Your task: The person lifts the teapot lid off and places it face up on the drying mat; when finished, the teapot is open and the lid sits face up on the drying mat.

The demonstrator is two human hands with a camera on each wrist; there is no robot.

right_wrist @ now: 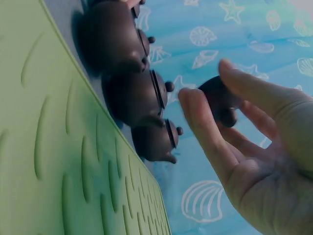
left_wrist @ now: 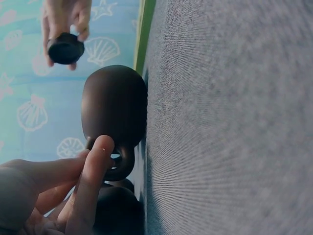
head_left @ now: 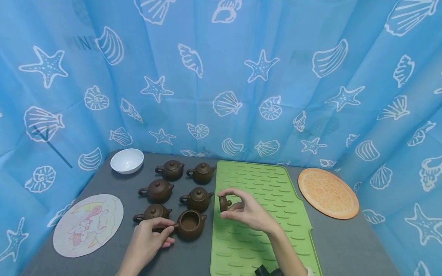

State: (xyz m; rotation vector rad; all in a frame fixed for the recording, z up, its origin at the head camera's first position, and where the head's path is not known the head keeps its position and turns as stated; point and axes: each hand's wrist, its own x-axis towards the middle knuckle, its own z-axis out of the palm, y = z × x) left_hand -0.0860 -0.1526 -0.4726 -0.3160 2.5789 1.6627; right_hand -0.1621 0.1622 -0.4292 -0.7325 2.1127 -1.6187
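A brown teapot point(head_left: 190, 225) without its lid stands on the grey table, its round opening facing up. My left hand point(head_left: 149, 239) pinches this teapot's handle point(left_wrist: 128, 164) between thumb and fingers. Over the left part of the green mat, my right hand point(head_left: 246, 211) holds the small brown teapot lid point(head_left: 223, 204) by its edges, tilted on its side with the knob toward the palm. In the right wrist view the lid point(right_wrist: 218, 98) sits between thumb and fingertips. Another teapot point(head_left: 154, 211), lidded, stands right behind my left hand, partly covered by it.
Several more lidded teapots point(head_left: 159, 191) stand in two columns behind. The green ridged mat point(head_left: 262, 180) lies to their right. A white bowl point(head_left: 127, 161) stands back left, a round printed mat point(head_left: 88, 226) lies at left, and an orange round mat point(head_left: 328, 193) at right.
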